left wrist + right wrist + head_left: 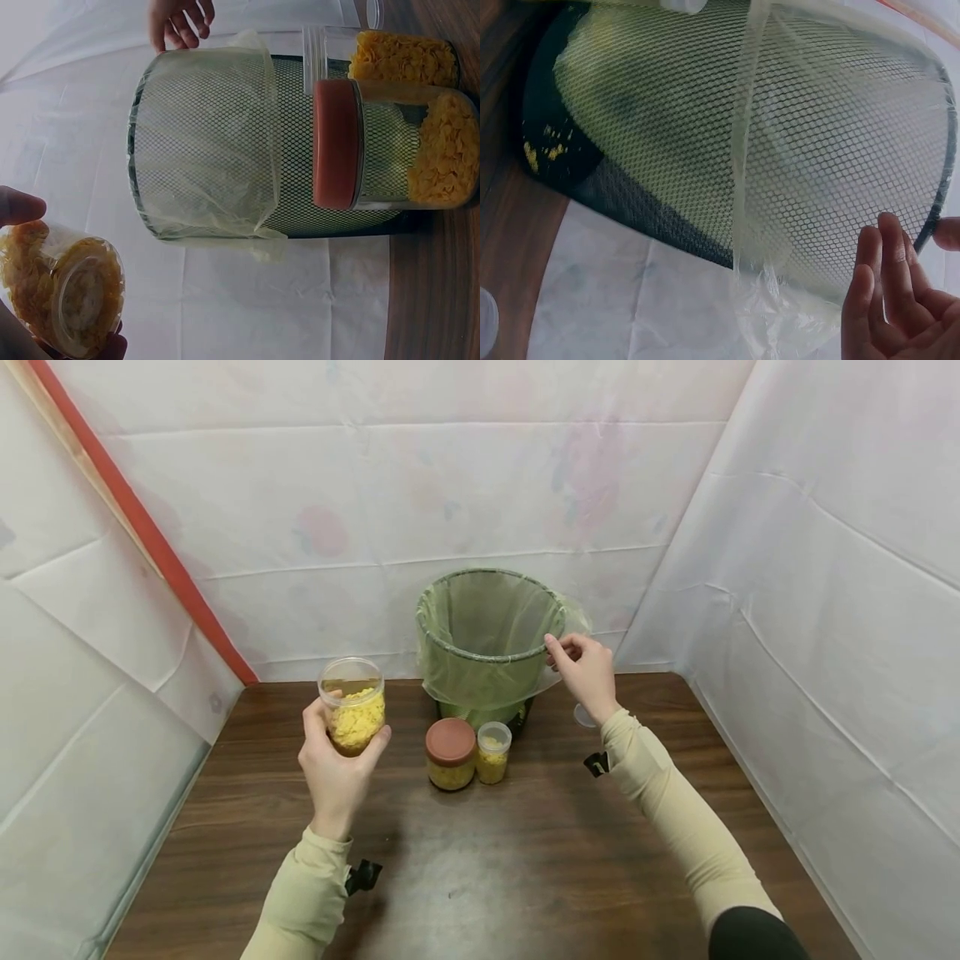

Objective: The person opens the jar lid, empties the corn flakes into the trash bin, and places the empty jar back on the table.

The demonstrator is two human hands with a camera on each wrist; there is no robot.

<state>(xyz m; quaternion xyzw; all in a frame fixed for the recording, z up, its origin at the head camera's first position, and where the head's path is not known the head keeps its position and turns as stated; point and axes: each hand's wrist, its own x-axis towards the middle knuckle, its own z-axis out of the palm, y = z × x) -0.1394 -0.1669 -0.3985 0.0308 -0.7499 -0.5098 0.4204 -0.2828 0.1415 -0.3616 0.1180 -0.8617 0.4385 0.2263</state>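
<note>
My left hand (pixel 336 781) grips a clear plastic jar (pixel 357 718) of yellow flakes, its top uncovered, raised left of the bin. In the left wrist view the jar (pixel 71 292) is tilted, its round base showing. A green mesh trash bin (pixel 667 157) stands at the back of the table, lined with a thin, pale bag (pixel 480 681) folded over its rim. At the rim's right side my right hand (pixel 588 675) pinches the edge, thumb on the rim and fingers (pixel 892 262) along the outside of the bag.
Before the bin stand a jar with a reddish-brown lid (pixel 451 745) and a smaller clear jar (pixel 493 752), both holding yellow flakes. A clear lid (pixel 584 716) lies on the wooden table (pixel 480 877) by the right wrist. White sheets (pixel 450 493) enclose the back and sides.
</note>
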